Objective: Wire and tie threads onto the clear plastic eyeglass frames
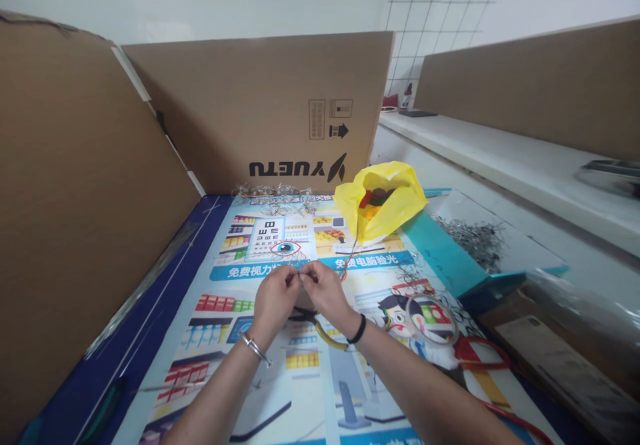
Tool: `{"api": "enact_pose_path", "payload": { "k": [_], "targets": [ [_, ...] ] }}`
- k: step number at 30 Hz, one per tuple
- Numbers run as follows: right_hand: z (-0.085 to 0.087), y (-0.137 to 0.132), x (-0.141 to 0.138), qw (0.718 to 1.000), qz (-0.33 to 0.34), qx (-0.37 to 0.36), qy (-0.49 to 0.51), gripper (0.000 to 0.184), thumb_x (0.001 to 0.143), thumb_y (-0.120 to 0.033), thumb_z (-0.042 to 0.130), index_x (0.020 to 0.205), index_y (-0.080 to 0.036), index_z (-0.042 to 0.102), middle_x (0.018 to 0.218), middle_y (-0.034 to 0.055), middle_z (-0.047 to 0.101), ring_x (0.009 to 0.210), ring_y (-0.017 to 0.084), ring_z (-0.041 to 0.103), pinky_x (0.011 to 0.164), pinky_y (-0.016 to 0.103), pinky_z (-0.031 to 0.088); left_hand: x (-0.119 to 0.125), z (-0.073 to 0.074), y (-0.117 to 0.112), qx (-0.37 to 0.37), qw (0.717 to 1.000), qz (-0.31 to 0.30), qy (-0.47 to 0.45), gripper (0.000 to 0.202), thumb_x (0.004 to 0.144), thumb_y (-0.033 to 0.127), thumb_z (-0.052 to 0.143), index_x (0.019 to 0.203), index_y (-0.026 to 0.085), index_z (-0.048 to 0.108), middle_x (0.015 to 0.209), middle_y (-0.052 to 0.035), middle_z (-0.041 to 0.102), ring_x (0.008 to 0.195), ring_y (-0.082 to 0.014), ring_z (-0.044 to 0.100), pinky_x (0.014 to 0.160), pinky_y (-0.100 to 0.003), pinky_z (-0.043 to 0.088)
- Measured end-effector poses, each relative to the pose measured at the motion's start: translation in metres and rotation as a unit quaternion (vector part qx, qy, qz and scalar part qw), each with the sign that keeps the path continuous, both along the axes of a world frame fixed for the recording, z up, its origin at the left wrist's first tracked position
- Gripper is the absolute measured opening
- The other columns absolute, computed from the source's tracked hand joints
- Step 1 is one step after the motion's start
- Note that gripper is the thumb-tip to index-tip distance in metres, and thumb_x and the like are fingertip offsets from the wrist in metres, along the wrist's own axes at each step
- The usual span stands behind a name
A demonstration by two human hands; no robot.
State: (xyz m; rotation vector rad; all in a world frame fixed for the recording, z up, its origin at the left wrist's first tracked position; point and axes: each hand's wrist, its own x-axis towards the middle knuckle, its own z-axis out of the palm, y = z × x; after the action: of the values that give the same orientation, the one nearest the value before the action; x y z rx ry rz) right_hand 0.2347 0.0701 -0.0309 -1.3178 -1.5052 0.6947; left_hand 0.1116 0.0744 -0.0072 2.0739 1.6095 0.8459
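My left hand (277, 298) and my right hand (325, 292) meet over the middle of the printed sheet (280, 388), fingertips pinched together and almost touching. Whatever lies between the fingers is too small to make out; fine thin strands show just above them. A tool with a yellow curved handle (330, 338), which looks like pliers, lies under my right hand, partly covered by it. Thin red and green strands (345, 268) run beside my right hand up to the yellow bag (400, 192), which holds red and yellow things.
Cardboard panels (220, 112) stand at the back and left. Tangled thin wire bits (280, 192) lie along the back. More silvery bits (473, 242) fill a teal-edged box at right. A clear ring (433, 320) and red-handled tool (483, 355) lie right of my hands.
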Motion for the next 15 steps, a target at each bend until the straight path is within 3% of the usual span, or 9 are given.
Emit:
{"api": "enact_pose_path", "payload": {
  "k": [6,15],
  "targets": [
    [-0.001,0.001,0.000,0.997,0.007,-0.007,0.070,0.007,0.074,-0.020,0.047,0.069,-0.020,0.051,0.066,-0.0027,0.054,0.063,0.012,0.050,0.060,0.024,0.041,-0.004,0.006,0.001,0.001,1.000,-0.026,0.017,0.016,0.081,0.019,0.046,0.081,0.020,0.062,0.078,-0.0015,0.064,0.073,-0.0152,0.056,0.066,-0.024,0.039],
    [-0.004,0.003,-0.001,0.991,0.005,-0.029,0.130,0.005,0.072,-0.020,0.048,0.069,-0.019,0.051,0.063,-0.0029,0.053,0.061,0.012,0.051,0.058,0.023,0.043,-0.012,0.030,-0.006,0.022,0.980,-0.067,0.188,0.021,0.083,0.018,0.043,0.072,0.019,0.061,0.075,-0.0057,0.063,0.074,-0.0188,0.057,0.064,-0.027,0.035]
  ]
}}
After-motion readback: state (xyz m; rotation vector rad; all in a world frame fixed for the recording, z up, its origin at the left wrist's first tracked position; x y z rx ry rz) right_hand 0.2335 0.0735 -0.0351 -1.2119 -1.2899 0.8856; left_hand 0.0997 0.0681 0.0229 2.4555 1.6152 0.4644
